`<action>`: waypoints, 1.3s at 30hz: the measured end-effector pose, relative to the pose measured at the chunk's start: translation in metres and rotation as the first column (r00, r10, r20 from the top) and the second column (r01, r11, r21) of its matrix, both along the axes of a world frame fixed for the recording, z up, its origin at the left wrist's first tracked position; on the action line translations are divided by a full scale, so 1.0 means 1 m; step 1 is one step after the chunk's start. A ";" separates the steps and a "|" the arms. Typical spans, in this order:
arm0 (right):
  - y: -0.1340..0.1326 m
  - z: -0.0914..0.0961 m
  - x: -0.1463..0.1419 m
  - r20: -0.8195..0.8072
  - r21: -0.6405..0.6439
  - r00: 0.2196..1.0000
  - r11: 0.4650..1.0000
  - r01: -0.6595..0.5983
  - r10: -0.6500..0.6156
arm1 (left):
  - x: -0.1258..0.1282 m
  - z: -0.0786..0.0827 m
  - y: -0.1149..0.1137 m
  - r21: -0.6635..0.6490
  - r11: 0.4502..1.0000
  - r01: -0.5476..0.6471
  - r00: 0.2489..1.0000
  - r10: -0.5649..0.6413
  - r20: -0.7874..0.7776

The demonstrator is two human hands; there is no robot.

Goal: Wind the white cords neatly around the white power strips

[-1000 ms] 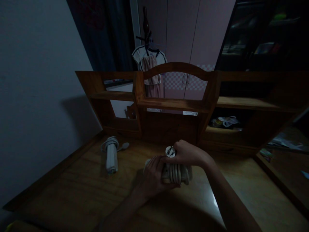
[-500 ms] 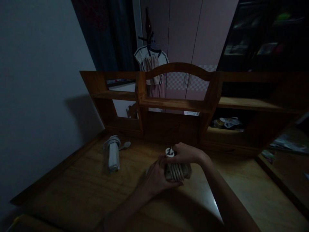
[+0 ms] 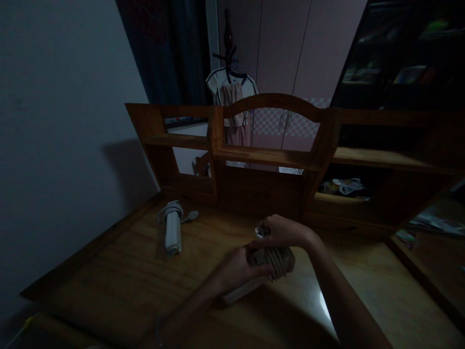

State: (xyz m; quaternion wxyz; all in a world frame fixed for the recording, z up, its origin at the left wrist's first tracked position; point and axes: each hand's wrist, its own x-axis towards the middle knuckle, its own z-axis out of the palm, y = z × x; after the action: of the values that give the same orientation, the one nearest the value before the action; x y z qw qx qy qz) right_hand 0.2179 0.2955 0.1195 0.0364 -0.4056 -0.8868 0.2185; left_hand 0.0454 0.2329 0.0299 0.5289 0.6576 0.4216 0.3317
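In the dim light my left hand (image 3: pixel 238 269) is closed round a white power strip (image 3: pixel 267 261) with its cord coiled about it, held just above the wooden desk (image 3: pixel 119 286). My right hand (image 3: pixel 283 231) pinches the cord's white plug (image 3: pixel 260 230) over the top of the coils. A long end of the strip sticks out below my left hand toward me. A second white power strip (image 3: pixel 172 228), with its cord wound round its far end, lies on the desk at the left.
A wooden hutch (image 3: pixel 269 155) with shelves stands along the desk's back edge. Small white and coloured items (image 3: pixel 343 186) sit in its right cubby. The grey wall (image 3: pixel 54 121) runs along the left. Clothes (image 3: pixel 232 102) hang behind on a stand.
The power strip has been turned in my hands, so its long end now points down toward me. My right hand has shifted slightly with the plug. The view has drifted left.
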 end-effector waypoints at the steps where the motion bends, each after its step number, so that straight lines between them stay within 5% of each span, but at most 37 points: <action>1: 0.000 0.000 -0.001 0.004 -0.004 1.000 1.000 -0.008 0.008 | 0.000 -0.002 0.000 -0.039 0.999 0.031 0.999 -0.030 0.040; 5: -0.002 -0.001 -0.007 -0.036 0.050 0.999 0.999 -0.013 0.015 | -0.001 -0.004 0.001 -0.127 0.986 0.107 0.984 -0.088 0.153; 13: -0.003 -0.001 -0.013 -0.180 0.043 0.983 0.999 -0.012 0.020 | -0.005 -0.011 0.000 -0.143 0.989 -0.040 0.997 0.048 0.054; 18: 0.000 0.009 -0.005 -0.317 0.044 0.948 0.999 0.027 -0.012 | -0.002 -0.005 0.001 -0.097 0.991 -0.087 0.973 0.105 0.205; 29: -0.013 0.002 -0.029 -0.356 0.224 0.934 0.968 0.116 -0.030 | -0.009 -0.006 0.010 0.020 0.881 -0.472 0.847 0.447 0.288; 39: -0.029 -0.001 -0.046 -0.307 0.304 0.951 0.945 0.123 -0.025 | -0.013 -0.023 0.014 -0.050 0.942 -0.333 0.894 0.332 0.300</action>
State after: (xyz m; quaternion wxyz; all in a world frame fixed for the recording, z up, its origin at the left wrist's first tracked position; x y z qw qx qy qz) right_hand 0.1715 0.2664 0.1186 0.2437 -0.3900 -0.8786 0.1291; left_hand 0.0322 0.2467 0.0071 0.5222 0.5177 0.4407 0.5149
